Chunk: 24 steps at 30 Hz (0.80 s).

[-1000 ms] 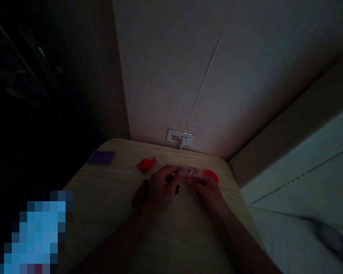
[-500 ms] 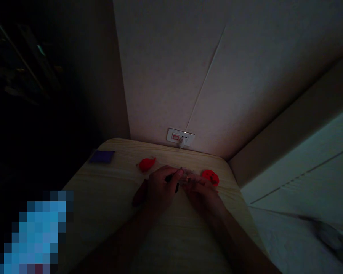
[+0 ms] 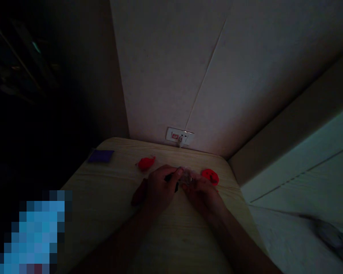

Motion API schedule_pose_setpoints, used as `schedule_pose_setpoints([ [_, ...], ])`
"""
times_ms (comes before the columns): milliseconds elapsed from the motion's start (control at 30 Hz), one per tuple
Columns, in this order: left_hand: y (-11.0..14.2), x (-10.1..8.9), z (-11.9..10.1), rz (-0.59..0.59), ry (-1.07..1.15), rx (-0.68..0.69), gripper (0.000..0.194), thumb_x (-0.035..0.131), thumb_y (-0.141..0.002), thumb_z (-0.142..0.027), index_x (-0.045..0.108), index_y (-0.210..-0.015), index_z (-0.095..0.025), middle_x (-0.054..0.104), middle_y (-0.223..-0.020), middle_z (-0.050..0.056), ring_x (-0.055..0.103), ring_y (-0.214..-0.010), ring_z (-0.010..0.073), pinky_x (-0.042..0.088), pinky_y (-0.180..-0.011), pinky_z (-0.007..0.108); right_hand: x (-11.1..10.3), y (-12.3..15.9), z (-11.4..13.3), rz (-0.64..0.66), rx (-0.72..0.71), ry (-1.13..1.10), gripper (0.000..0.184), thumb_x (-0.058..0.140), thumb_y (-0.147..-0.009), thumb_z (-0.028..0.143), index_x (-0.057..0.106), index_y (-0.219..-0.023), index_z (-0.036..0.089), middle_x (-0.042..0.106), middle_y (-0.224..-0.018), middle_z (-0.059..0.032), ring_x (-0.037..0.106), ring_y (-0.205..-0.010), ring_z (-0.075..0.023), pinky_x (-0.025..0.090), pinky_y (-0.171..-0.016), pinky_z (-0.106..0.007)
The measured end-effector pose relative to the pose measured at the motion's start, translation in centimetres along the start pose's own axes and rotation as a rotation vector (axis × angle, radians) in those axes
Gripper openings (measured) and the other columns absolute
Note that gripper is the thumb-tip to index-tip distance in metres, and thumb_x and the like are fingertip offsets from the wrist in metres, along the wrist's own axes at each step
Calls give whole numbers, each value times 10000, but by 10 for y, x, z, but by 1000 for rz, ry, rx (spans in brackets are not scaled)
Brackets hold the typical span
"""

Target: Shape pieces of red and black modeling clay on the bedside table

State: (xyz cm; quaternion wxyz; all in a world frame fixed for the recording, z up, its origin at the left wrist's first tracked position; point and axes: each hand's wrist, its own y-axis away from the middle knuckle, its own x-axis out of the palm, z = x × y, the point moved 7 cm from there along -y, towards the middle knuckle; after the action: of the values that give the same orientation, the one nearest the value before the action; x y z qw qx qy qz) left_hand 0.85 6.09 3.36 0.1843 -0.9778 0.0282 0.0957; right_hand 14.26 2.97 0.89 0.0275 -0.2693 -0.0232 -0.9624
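Note:
Between my two hands is a crinkled clear plastic wrapper (image 3: 186,176). My left hand (image 3: 161,186) is closed around a black piece (image 3: 176,187) and the wrapper's left side; whether the black piece lies inside the plastic I cannot tell. My right hand (image 3: 205,193) pinches the wrapper's other side, fingers bent. Just past my right fingers lies a flat round red piece (image 3: 210,177) with dark marks on it. Beyond my left hand sits a red lump (image 3: 146,163) in clear wrap. A dark reddish thing (image 3: 139,193) is partly hidden beside my left hand.
The light wooden table (image 3: 171,232) has rounded back corners and meets the wall. A purple packet (image 3: 101,156) lies at its back left. On the wall is a socket (image 3: 179,136) with a plug in it. A pale panel (image 3: 300,171) stands to the right. The room is dim.
The clear plastic has bunched up more visibly between my fingers, and my right fingers have shifted slightly on it. The things on the table have stayed put.

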Motion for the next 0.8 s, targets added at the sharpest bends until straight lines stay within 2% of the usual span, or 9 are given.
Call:
schedule_pose_setpoints([
  [133, 0, -1, 4, -21, 36, -26, 183, 670, -894, -306, 751, -780, -188, 730, -772, 17, 663, -763, 179, 497, -729, 281, -1, 0, 0, -11, -2, -7, 232, 642, -590, 126, 726, -767, 248, 778, -1005, -37, 665, -1066, -283, 527, -914, -428],
  [400, -3, -5, 9, -46, 40, -60, 200, 656, -896, -335, 747, -791, -191, 734, -804, 30, 665, -778, 191, 504, -760, 307, -6, 0, -1, -23, -79, 74, 236, 666, -616, 144, 711, -816, 260, 733, -901, -10, 658, -901, -233, 513, -781, -341],
  [533, -3, -7, 10, -62, 41, -73, 197, 661, -885, -340, 746, -791, -189, 732, -791, 29, 668, -771, 193, 507, -747, 308, -13, -1, -4, -47, -75, 139, 280, 655, -616, 161, 753, -863, 248, 739, -903, -30, 647, -923, -252, 503, -814, -362],
  [800, -2, -4, 4, -23, 39, -39, 184, 654, -887, -301, 749, -787, -179, 733, -787, 37, 670, -771, 192, 506, -735, 301, -12, -3, -1, 0, -63, 129, 195, 626, -632, 206, 776, -751, 237, 758, -980, -68, 650, -1020, -285, 508, -828, -396],
])
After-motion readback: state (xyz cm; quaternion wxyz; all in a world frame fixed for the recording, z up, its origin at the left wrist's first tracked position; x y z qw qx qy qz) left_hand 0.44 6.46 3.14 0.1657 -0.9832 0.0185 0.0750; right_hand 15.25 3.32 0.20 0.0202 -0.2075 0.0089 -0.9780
